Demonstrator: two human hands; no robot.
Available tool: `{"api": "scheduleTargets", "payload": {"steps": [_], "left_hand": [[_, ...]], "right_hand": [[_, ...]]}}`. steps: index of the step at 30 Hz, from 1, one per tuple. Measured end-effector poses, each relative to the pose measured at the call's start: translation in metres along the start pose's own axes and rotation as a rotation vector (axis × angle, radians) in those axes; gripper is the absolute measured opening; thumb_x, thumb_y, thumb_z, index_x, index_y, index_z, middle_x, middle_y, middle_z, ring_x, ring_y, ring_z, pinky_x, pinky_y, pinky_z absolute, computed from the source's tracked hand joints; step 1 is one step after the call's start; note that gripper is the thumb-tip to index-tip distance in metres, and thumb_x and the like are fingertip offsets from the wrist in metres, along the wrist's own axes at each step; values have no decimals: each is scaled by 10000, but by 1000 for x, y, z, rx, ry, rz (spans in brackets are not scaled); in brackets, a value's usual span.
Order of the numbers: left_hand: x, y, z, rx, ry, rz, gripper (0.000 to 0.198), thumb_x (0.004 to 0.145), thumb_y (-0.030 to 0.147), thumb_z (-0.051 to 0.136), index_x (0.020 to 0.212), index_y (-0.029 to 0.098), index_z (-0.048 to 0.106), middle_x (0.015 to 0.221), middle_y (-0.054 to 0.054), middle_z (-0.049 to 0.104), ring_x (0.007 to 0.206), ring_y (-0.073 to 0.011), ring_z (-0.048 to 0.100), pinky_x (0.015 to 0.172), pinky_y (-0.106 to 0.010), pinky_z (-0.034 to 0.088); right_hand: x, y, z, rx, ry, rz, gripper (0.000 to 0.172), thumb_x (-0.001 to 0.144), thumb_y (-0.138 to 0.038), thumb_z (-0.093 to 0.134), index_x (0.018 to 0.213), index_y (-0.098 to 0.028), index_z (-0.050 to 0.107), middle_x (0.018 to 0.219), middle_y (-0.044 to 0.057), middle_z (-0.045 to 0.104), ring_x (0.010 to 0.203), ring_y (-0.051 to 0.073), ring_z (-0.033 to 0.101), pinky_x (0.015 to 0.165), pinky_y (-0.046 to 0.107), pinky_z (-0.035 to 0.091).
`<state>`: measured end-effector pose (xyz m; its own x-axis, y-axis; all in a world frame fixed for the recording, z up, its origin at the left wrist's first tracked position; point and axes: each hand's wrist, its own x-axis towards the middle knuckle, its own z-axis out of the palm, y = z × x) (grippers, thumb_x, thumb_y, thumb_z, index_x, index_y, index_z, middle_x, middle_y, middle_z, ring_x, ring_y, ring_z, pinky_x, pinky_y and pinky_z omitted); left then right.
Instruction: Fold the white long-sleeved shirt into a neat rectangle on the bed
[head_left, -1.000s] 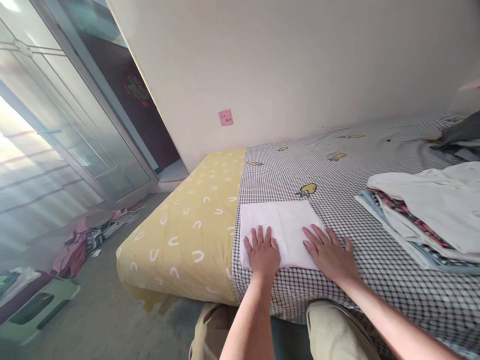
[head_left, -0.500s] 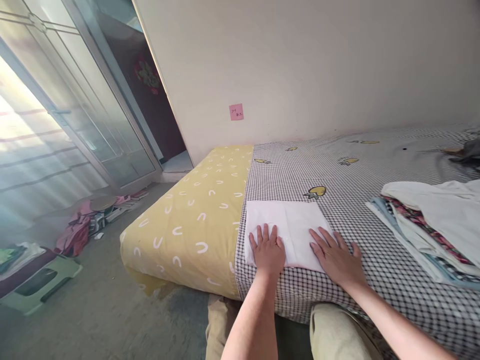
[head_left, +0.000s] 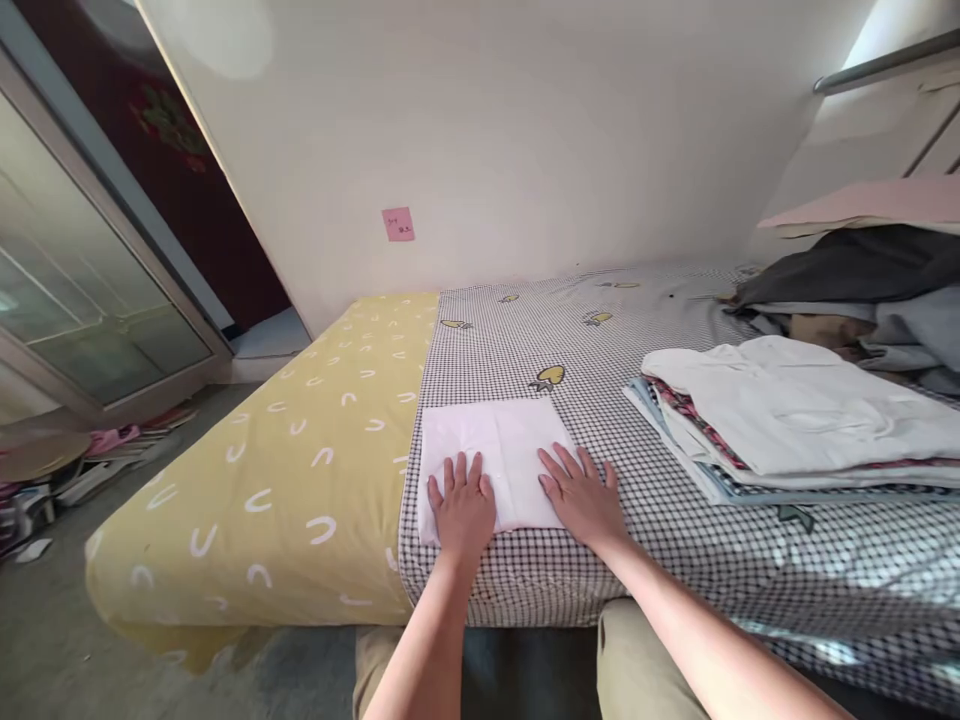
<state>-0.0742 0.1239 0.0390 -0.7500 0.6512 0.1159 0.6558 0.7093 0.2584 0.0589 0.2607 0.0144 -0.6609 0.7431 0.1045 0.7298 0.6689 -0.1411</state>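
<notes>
A folded white cloth (head_left: 499,435), slightly pinkish, lies flat near the front edge of the bed; I cannot tell what kind of garment or linen it is. My left hand (head_left: 462,508) rests palm down on its left part, fingers spread. Over its right edge lies my right hand (head_left: 585,495), also flat with fingers apart, partly on the checked sheet (head_left: 630,560). Neither hand grips anything. Right of the cloth sits a stack of folded clothes (head_left: 795,410), a white one on top and patterned and light blue ones beneath.
Yellow fabric (head_left: 300,480) with white curved marks covers the bed's left side. Dark and grey clothes (head_left: 885,270) are heaped at the back right. A pink note (head_left: 397,224) is stuck on the wall. Books and other items (head_left: 97,470) lie on the floor at left.
The view has swung to the right, bringing more of the clothes stack and the dark heap into sight. Both hands stay flat on the white cloth, with almost no movement against it.
</notes>
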Motion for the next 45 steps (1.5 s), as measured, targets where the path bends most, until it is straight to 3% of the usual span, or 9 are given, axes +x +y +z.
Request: {"api": "scheduleTargets", "payload": {"steps": [13,25,35,45], "left_hand": [[-3,-4,-7,193,-96,4,536,1061,373,219,1585,347,333,1674,38,311,1580,-217,226,1294,-564,184],[-6,-10,-4,269,-131,3,532,1061,340,237,1590,357,294,1678,48,277,1579,-227,230,1293,-559,196],[-5,-10,-1,142,-58,37,526,1066,374,225,1569,322,370,1644,-3,379,1559,-250,289,1277,-591,222],[-4,-8,3,149,34,105,516,1069,329,238,1525,254,465,1554,-93,528,1472,-313,442,1196,-634,348]], "right_hand": [[-3,-1,-5,19,-25,-43,545,1067,-522,255,1597,-429,340,1687,-90,304,1565,352,209,1232,662,151],[-2,1,-2,56,-33,-91,539,1055,-551,308,1580,-444,370,1673,-81,328,1564,355,218,1232,650,148],[1,4,13,28,16,-72,535,1050,-553,284,1567,-464,387,1664,-94,351,1560,340,239,1235,648,153],[3,6,10,11,-26,-45,532,1049,-573,273,1567,-493,365,1668,-117,328,1568,300,233,1245,614,167]]}}
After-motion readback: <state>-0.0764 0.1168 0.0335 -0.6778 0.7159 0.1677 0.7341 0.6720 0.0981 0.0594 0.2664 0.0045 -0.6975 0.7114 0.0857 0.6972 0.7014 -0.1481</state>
